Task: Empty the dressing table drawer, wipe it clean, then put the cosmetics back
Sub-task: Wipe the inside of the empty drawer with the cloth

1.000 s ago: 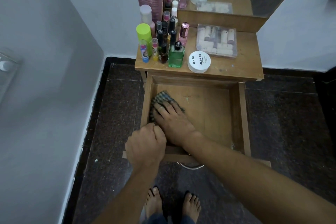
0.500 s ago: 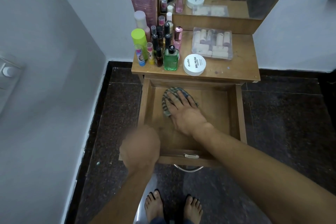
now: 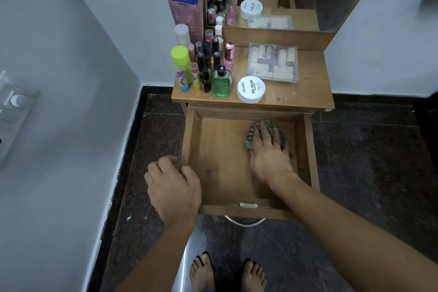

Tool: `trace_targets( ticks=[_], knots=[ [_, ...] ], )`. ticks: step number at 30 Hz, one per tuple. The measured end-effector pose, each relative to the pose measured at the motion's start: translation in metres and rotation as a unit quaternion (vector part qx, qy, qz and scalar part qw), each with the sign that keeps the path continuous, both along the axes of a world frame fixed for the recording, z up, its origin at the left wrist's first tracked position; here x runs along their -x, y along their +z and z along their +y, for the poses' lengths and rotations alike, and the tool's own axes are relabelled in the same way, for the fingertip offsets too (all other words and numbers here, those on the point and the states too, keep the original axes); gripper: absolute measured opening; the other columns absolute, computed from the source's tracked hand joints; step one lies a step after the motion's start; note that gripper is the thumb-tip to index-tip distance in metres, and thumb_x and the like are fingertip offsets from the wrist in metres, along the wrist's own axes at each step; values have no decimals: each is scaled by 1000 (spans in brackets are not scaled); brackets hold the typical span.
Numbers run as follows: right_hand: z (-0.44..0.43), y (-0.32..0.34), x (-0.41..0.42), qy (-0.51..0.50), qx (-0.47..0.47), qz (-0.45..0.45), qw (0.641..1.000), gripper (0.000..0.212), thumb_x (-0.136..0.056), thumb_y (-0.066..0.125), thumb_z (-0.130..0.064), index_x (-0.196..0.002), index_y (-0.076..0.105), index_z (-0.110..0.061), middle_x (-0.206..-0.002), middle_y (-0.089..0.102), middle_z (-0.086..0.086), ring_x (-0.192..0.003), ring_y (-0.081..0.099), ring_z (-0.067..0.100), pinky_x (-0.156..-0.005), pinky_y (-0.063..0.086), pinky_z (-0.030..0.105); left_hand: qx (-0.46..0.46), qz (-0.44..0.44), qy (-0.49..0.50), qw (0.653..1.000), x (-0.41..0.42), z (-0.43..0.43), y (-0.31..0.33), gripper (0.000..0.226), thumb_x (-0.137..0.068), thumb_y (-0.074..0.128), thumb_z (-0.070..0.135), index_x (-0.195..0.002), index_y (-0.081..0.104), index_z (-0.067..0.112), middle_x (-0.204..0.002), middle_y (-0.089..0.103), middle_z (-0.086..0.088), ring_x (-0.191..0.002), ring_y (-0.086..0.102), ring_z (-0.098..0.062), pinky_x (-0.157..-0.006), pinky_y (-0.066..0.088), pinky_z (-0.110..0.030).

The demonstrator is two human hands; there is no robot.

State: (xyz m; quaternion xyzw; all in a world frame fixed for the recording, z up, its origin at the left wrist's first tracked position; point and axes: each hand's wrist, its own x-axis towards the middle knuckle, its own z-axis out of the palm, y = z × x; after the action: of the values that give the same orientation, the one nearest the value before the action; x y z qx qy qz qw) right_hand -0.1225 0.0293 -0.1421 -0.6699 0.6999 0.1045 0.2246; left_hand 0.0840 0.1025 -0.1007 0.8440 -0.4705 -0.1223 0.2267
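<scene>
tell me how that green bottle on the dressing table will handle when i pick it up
The green bottle looks like clear glass nearly full of liquid, so it is probably heavy for its size and breakable if dropped. Its smooth sides may be slippery. It stands close beside a slim dark bottle, so lifting it carelessly could topple that one.

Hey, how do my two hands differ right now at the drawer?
The left hand grips the left wall of the drawer, fingers curled, while the right hand lies flat with fingers spread. The left hand holds wood only; the right hand presses a striped cloth on the drawer floor. Both are at the open drawer.
</scene>
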Motion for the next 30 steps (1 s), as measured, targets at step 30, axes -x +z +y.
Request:
trace_targets(
  ticks=[30],
  knots=[
    [-29,-2,-76,-282,-19,-100,954,80,-102,36,-35,-161,-11,-10,-167,-26,10,-152,-26,37,-124,-14,53,-167,-10,-123,978,-19,-3,9,24,-97,35,30,-90,54,18,-92,63,0,-74,59,-24,-66,40,-35]
  ],
)
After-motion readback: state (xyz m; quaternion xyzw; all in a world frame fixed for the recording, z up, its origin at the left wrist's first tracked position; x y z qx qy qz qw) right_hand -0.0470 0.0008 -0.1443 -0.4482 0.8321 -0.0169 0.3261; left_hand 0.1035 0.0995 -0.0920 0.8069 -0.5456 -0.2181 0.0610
